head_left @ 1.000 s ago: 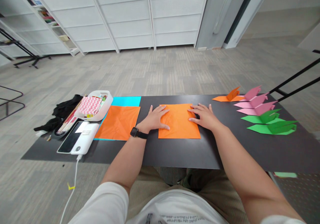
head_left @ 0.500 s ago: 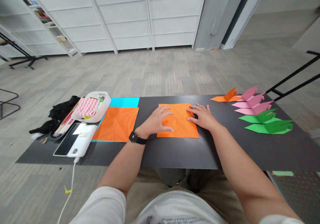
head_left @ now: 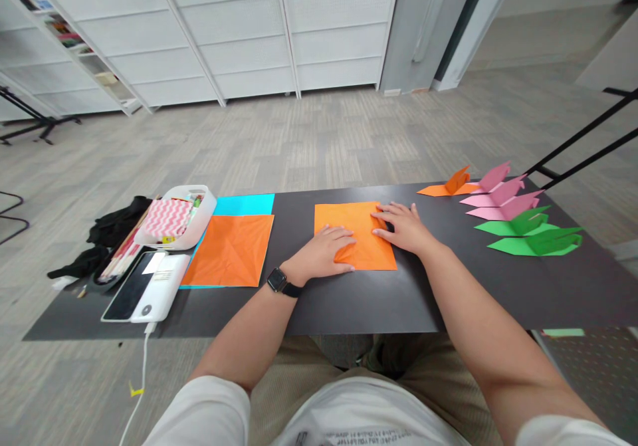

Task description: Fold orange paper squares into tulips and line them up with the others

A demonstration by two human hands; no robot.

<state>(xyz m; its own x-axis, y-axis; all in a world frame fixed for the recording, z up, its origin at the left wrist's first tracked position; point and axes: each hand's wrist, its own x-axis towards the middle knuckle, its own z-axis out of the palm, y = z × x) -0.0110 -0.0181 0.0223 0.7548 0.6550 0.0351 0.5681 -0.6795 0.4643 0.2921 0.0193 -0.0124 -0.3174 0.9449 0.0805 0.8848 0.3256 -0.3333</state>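
Grey carpet (head_left: pixel 319 140) runs up to white shelving (head_left: pixel 239 47) beyond a dark table (head_left: pixel 349 310). Toward the table's left end, another orange sheet (head_left: pixel 229 250) lies over blue paper (head_left: pixel 246 205), beside a white basket (head_left: pixel 202 219); toward the right end are folded paper birds in orange, pink and green (head_left: pixel 535 241). Between these groups, directly before the person, the orange square (head_left: pixel 343 217) lies flat under both hands. The left hand (head_left: pixel 321 256) covers its near left part, the right hand (head_left: pixel 406 228) its right edge; both sets of fingers are loosely spread, gripping nothing. The step looks like steadying or smoothing the paper. Light, even pressure from flat fingers, stroking outward from the middle, should suit it best; pushing the hands toward each other could buckle such thin paper.
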